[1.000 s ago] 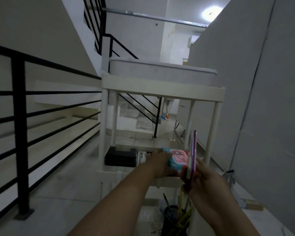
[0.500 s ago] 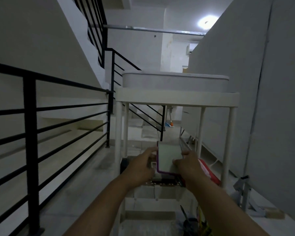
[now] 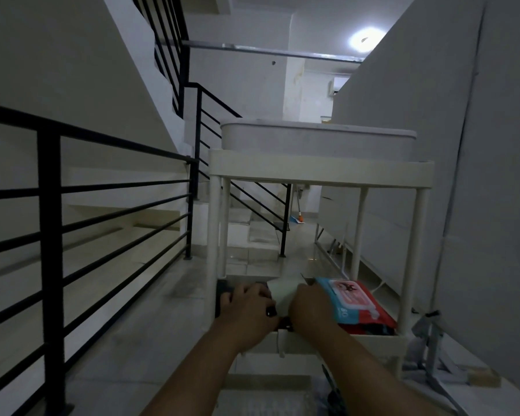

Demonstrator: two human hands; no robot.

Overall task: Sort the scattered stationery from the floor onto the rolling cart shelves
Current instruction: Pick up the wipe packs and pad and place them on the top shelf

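Observation:
A white rolling cart [image 3: 318,171] stands in front of me, with a tub on top. Over its middle shelf [image 3: 351,343] my left hand [image 3: 248,306] and my right hand [image 3: 309,307] hold a pale notebook [image 3: 282,291] between them. The fingers curl at its left and right edges, and its lower part is hidden behind them. A red and blue wipes packet [image 3: 357,301] lies flat on the right of the same shelf. A black object [image 3: 222,291] sits at the shelf's left end, partly behind my left hand.
A black stair railing [image 3: 51,223] runs along the left. A grey panel wall [image 3: 478,175] closes the right side, with a metal bracket [image 3: 430,334] and a wood block at its foot. Dark pens [image 3: 332,391] stick up on the cart's lowest level. Tiled floor and steps lie beyond.
The notebook has gone down from a raised tilt to low over the middle shelf. Both hands followed it. The wipes packet now lies on the shelf's right side.

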